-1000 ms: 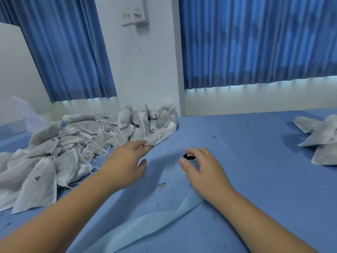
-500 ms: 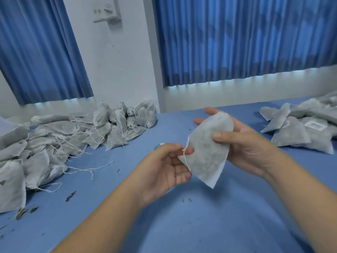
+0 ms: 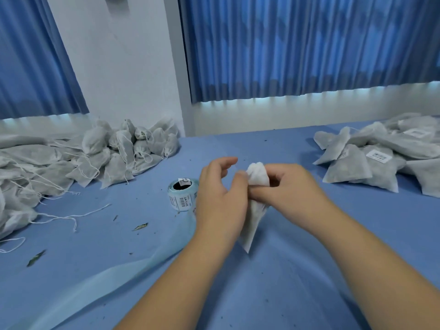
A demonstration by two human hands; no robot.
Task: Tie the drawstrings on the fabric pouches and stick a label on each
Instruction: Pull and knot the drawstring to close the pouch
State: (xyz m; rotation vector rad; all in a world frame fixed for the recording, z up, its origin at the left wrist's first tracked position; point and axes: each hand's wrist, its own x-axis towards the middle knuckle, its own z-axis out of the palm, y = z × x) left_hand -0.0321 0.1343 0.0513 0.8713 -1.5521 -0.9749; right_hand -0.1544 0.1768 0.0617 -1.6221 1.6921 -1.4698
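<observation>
A white fabric pouch (image 3: 257, 175) stands upright between my hands over the middle of the blue table (image 3: 297, 270), its bunched top poking up and its lower corner hanging down. My right hand (image 3: 289, 186) grips the pouch's neck from the right. My left hand (image 3: 220, 194) pinches at the same neck from the left, its upper fingers loosely curled. The drawstring itself is hidden by my fingers. A roll of printed labels (image 3: 182, 194) stands just left of my left hand.
A big heap of unlabelled pouches (image 3: 78, 163) with loose strings fills the left side. Labelled pouches (image 3: 381, 158) are piled at the right. A strip of pale backing tape (image 3: 100, 279) trails from the roll toward the near left. Leaf bits dot the table.
My left hand took a pouch from the left heap and both hands brought it to the middle. It was held flat half a second ago; now its top is gathered between both hands.
</observation>
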